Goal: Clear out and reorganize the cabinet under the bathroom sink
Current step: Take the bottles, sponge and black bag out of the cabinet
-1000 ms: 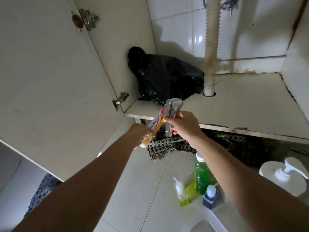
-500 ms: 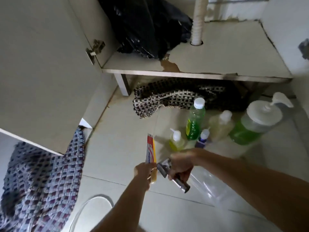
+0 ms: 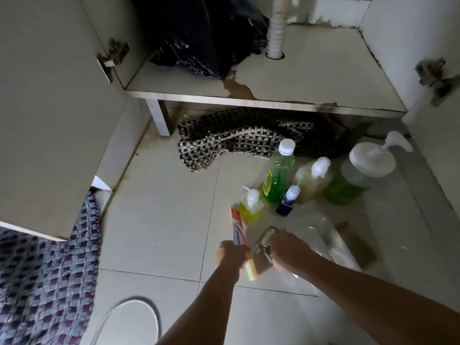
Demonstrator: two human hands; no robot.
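Low over the floor tiles, the left hand (image 3: 231,255) grips a toothpaste box (image 3: 238,232) standing nearly upright, fingers wrapped round its lower end, while the right hand (image 3: 286,255) is closed on a metal sprayer head (image 3: 263,247) just beside it, above a clear plastic tray (image 3: 331,242). Beyond them stand the bottles — a small yellow pump bottle (image 3: 251,205), a tall green bottle (image 3: 277,175), a little blue one (image 3: 287,201), an amber pump bottle (image 3: 315,180) and a big green dispenser (image 3: 361,173). Farther back, a checked mat (image 3: 224,143) lies under the cabinet shelf (image 3: 311,80) — black bag (image 3: 204,36) on it, beside the drain hose (image 3: 276,33).
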